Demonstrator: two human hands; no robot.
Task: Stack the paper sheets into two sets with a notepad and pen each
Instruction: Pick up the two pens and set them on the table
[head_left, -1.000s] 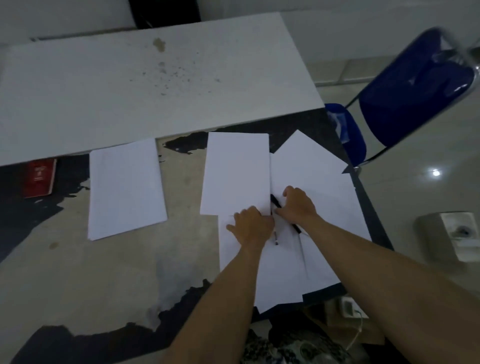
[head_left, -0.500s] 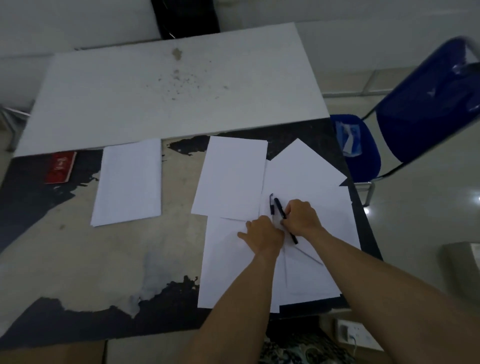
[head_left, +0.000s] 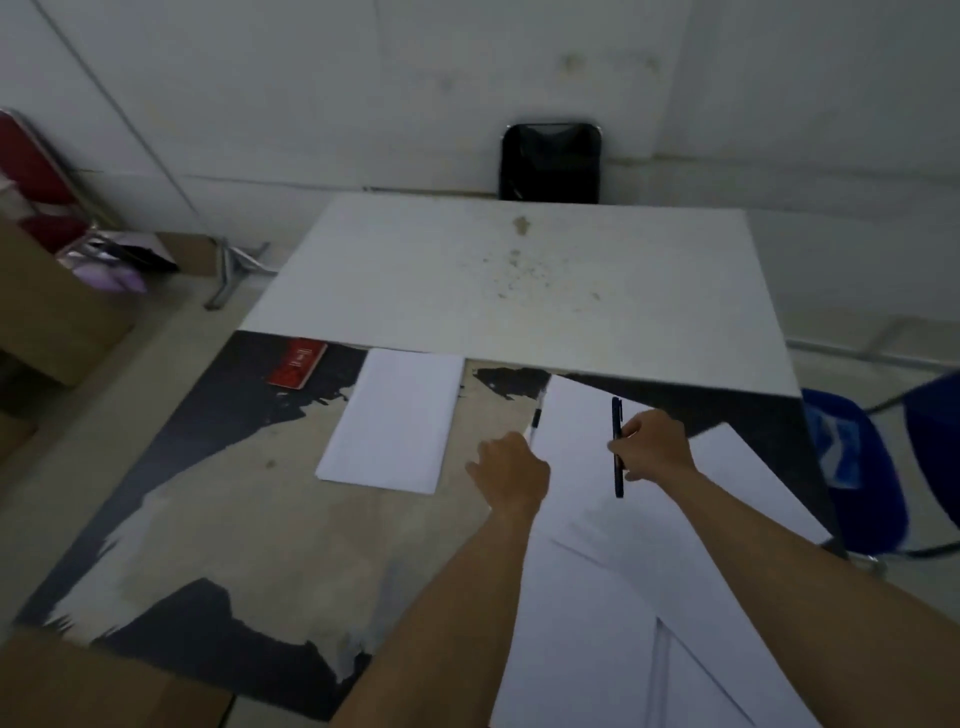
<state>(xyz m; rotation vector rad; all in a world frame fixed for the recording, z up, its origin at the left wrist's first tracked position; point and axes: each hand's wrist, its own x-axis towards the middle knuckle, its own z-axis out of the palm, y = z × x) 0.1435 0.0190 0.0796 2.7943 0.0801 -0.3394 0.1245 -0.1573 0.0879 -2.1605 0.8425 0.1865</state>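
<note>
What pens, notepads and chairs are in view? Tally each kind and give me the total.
Pens: 2, a black pen held in the right hand and a second pen held in the left hand
Notepads: 1, the red notepad
Chairs: 3, a black chair, a blue chair and a red chair
Total: 6

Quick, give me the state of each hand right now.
Left hand: holds a white pen, fingers curled round it.
Right hand: pinches a black pen held above the paper sheets.
</note>
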